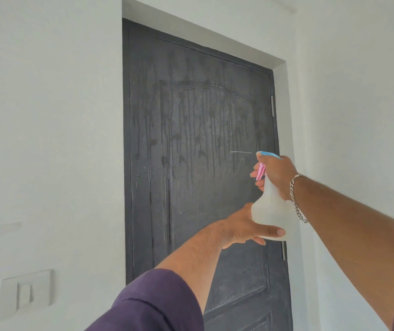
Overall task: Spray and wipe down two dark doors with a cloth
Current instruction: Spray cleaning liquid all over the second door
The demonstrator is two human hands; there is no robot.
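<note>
Sleeve [157, 304], purple, left forearm, lower foreground.
Wall [48, 139]: white, surrounds the recess.
Door [191, 144]: dark, panelled, shut in the recess; upper half wet, drips running down.
Bottle [272, 211]: translucent white, upright in front of the door's right side; blue head [268, 154] with pink trigger [260, 172]; thin jet leaves the nozzle toward the door.
Switch [25, 293]: white plate, wall, lower left.
Right hand [278, 174]: curled round the bottle neck, fingers on the trigger.
Left hand [243, 226]: fingers spread, cupping the bottle base, thumb across its front.
Bracelet [296, 199]: silver chain, right wrist.
</note>
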